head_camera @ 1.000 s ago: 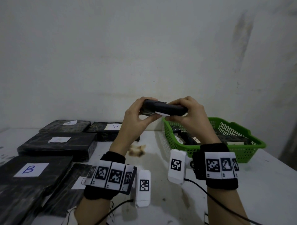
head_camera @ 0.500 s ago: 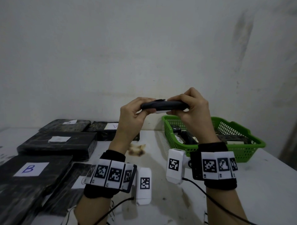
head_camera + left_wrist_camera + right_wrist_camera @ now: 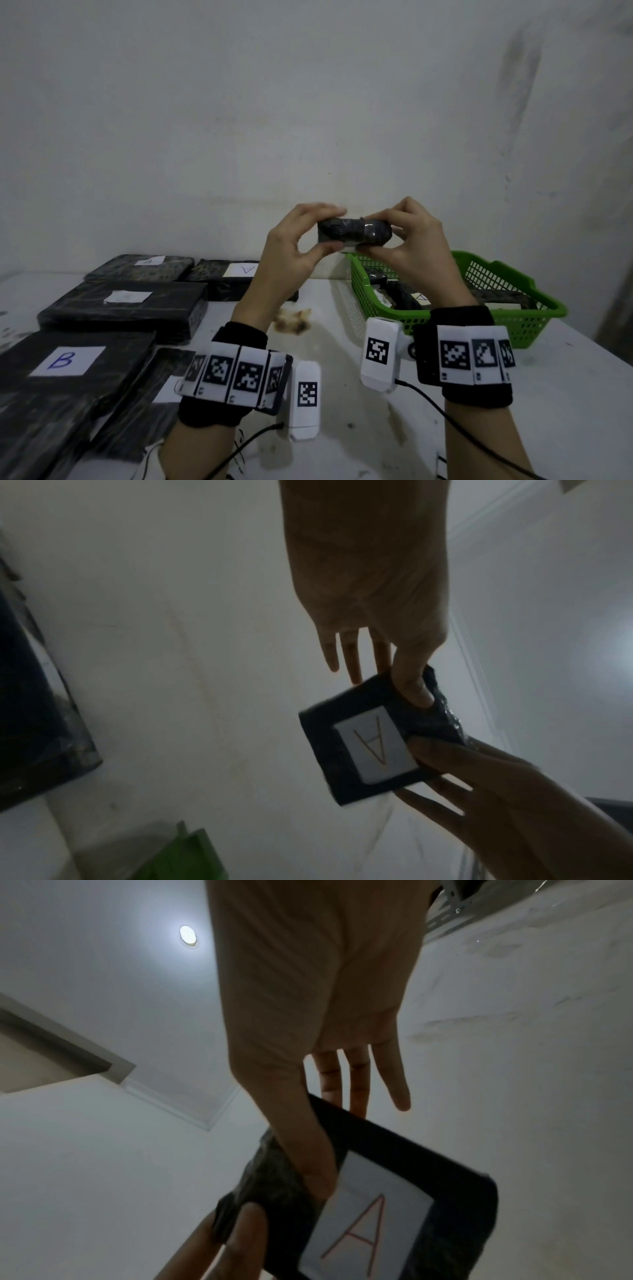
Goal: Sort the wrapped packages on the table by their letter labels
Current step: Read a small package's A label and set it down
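A small black wrapped package (image 3: 354, 233) is held in the air above the table, in front of the wall. My left hand (image 3: 320, 229) pinches its left end and my right hand (image 3: 375, 235) pinches its right end. Its white label faces down and away from me. In the left wrist view the label (image 3: 373, 746) reads A, with my left thumb (image 3: 413, 688) on the package (image 3: 323, 739). The right wrist view shows the same A label (image 3: 366, 1223) and my right thumb on the package (image 3: 394, 1139).
Black wrapped packages lie on the left of the white table (image 3: 565, 394): one labelled B (image 3: 65, 359), one labelled A (image 3: 239, 272), others beside them. A green basket (image 3: 527, 325) at the right holds more packages. A brown stain (image 3: 294, 322) marks the middle.
Both hands have turned the small package between their fingers, so its broad dark side now faces me. It hangs at about the same height.
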`<action>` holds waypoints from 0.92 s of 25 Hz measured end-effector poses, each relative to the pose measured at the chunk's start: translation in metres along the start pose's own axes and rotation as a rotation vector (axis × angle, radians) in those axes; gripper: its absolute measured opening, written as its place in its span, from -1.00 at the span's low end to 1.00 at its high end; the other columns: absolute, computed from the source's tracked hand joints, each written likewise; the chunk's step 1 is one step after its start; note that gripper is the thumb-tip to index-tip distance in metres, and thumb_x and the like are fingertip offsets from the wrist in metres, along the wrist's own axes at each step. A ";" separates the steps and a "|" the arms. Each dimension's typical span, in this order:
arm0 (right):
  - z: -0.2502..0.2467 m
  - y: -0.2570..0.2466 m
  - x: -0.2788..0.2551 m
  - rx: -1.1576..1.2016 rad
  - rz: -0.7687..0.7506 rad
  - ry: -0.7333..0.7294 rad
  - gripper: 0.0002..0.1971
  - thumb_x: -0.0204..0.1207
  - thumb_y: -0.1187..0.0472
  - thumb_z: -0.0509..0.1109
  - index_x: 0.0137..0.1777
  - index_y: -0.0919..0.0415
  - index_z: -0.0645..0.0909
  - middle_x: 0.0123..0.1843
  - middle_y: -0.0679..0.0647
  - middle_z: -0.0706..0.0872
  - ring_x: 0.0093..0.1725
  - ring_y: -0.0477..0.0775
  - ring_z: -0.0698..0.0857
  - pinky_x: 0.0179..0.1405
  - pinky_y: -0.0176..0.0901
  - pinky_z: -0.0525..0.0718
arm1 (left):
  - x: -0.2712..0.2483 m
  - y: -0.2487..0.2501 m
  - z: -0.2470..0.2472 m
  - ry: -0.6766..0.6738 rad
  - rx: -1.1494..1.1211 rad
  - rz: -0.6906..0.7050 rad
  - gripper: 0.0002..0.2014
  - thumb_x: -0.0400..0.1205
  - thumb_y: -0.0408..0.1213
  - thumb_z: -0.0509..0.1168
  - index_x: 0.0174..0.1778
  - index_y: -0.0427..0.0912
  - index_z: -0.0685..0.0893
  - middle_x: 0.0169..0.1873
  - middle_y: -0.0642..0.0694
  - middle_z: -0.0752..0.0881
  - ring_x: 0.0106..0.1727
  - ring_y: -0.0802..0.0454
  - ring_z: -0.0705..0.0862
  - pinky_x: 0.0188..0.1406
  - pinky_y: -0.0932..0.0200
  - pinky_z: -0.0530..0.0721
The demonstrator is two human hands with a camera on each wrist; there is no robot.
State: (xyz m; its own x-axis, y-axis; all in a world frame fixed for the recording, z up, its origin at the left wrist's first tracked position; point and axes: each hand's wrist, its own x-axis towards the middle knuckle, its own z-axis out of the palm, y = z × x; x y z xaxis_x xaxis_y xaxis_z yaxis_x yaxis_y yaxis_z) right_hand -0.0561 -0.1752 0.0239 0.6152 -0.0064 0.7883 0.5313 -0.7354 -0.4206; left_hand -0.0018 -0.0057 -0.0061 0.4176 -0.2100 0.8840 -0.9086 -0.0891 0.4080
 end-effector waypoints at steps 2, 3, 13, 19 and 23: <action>0.000 -0.002 0.000 0.024 -0.019 0.013 -0.62 0.19 0.37 0.63 0.04 0.18 0.76 -0.23 -0.14 0.38 -0.17 -0.21 0.51 0.00 -0.39 0.61 | 0.000 0.004 0.005 0.005 -0.035 0.019 -0.70 0.40 -0.38 0.43 0.03 -0.07 0.65 -0.04 0.10 0.69 0.08 0.22 0.66 0.20 0.23 0.63; 0.001 -0.003 0.000 0.024 -0.043 0.032 -0.62 0.19 0.38 0.63 0.05 0.21 0.76 -0.24 -0.15 0.36 -0.21 -0.25 0.49 -0.07 -0.46 0.59 | 0.001 0.005 0.006 0.020 -0.041 0.017 -0.71 0.38 -0.44 0.43 -0.02 -0.10 0.66 -0.09 0.13 0.70 0.01 0.24 0.68 0.13 0.25 0.67; 0.008 -0.004 0.001 0.028 -0.079 0.170 -0.70 0.20 0.51 0.57 -0.06 0.30 0.74 -0.13 0.01 0.42 -0.13 -0.15 0.50 0.00 -0.41 0.60 | 0.002 0.007 0.006 -0.094 -0.165 -0.365 -0.32 0.35 -0.30 0.36 0.42 -0.03 0.34 0.37 -0.02 0.42 0.40 0.16 0.42 0.41 0.05 0.43; 0.006 -0.002 0.000 0.390 -0.029 0.070 -0.47 0.21 0.75 0.39 -0.31 0.00 0.63 -0.11 -0.02 0.48 0.01 -0.06 0.58 -0.08 -0.42 0.60 | 0.004 0.013 0.009 0.166 -1.090 -0.670 -0.62 0.39 -0.24 0.31 0.11 -0.29 0.54 -0.02 -0.18 0.68 0.00 -0.08 0.65 -0.23 0.12 0.75; 0.002 0.000 -0.001 0.410 0.086 0.019 -0.38 0.32 0.75 0.09 0.00 0.03 0.67 0.04 0.03 0.56 0.15 0.01 0.58 -0.02 -0.29 0.63 | 0.009 0.006 0.013 0.281 -0.780 -0.713 -0.73 0.62 -0.44 0.21 0.24 -0.35 0.54 -0.04 -0.17 0.69 -0.09 0.02 0.68 -0.35 0.19 0.77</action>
State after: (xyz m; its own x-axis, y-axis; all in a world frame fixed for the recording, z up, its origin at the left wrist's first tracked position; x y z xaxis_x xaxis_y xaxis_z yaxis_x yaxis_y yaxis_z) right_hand -0.0552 -0.1731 0.0226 0.6587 -0.0707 0.7490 0.6689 -0.4007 -0.6261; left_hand -0.0036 -0.0204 0.0017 0.9229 -0.1167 0.3670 -0.2441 0.5597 0.7919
